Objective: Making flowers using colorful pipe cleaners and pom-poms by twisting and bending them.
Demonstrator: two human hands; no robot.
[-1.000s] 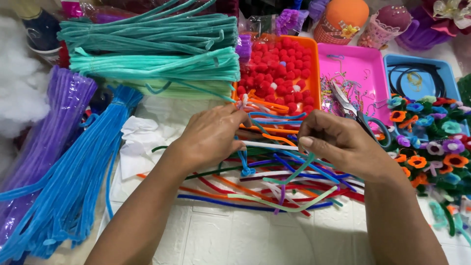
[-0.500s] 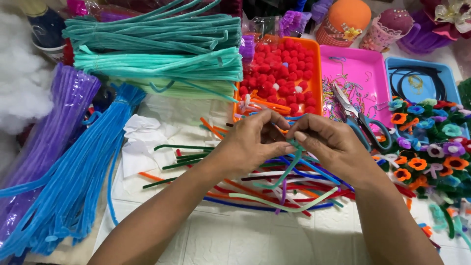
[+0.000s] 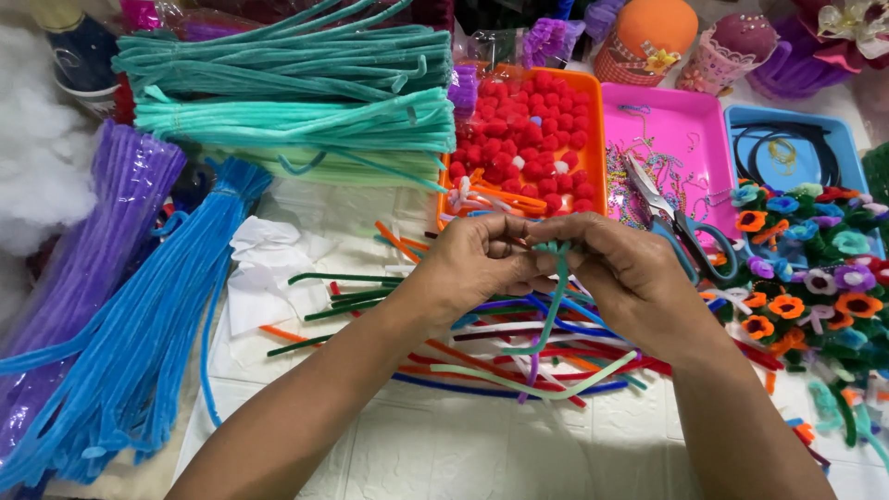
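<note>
Both forearms come in from the bottom edge and meet above the middle of the table. The left hand is curled palm-down, its fingers closed around the top of a teal pipe cleaner. The right hand faces it, thumb and fingers pinching the same top end, so the two hands touch at the knuckles and both grip tightly.

The teal pipe cleaner has a small bend or loop at its top, right between the fingertips. From there its long axis runs nearly straight down toward the person, then curves left at the lower end, hanging just above the scattered pile of loose pipe cleaners in red, blue, orange and green.

Half a second ago the hands were a little lower and the right fingers sat more over the top of the strand; now both hands have closed in tighter and the strand hangs more upright. A second ago the hands were apart, the left one down among the loose pieces.

Behind the hands is an orange tray of red pompoms, and scissors lie just beside the right hand.
</note>
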